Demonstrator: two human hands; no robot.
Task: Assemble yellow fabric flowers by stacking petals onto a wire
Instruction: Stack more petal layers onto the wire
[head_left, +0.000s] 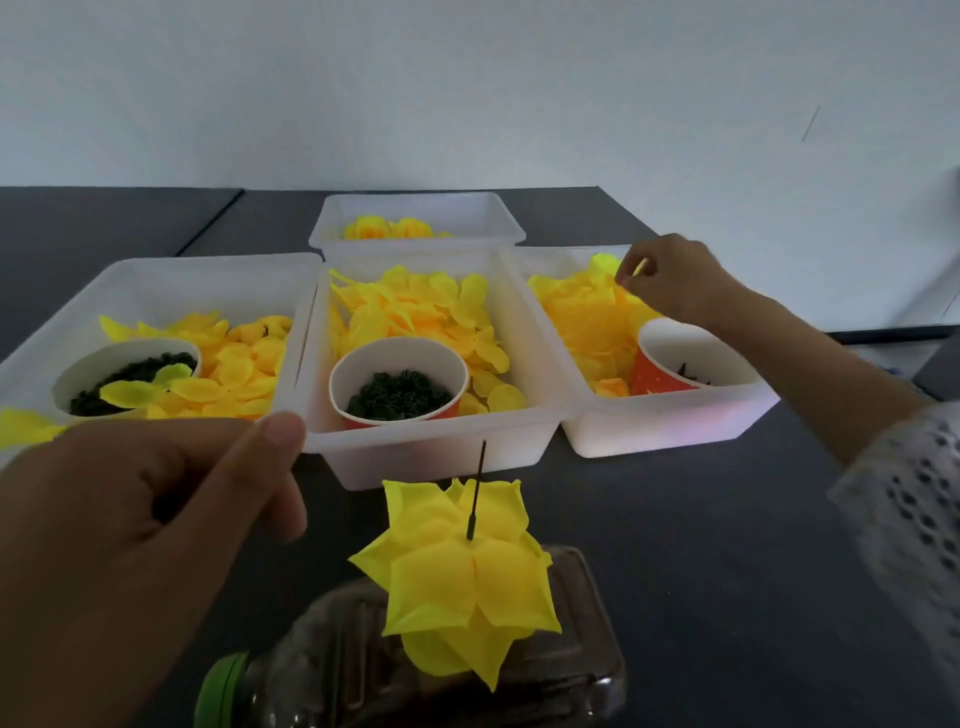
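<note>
Right hand (670, 280) pinches a petal (640, 268) in the far-right bin (670, 426); left hand (156, 519) hangs loosely curled, empty. Next, I'd guess, threading it onto the wire (477, 491).

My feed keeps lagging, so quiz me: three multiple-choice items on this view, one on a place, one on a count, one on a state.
1. Where is the right hand?
A. Over the right bin
B. On the bottle
C. In the far bin

2. How many white bins are on the table?
A. Two
B. Four
C. Six

3. What is the state of the half-built flower?
A. Lying in the middle bin
B. Threaded on the dark wire, which sticks up above it
C. Held in the left hand

Key: 1 A, its fingers pinch a yellow petal above that bin's pile. 2 B, three stand in a row with one behind. 3 B, the flower sits above the bottle, and the left hand is beside it, apart from it.
</note>
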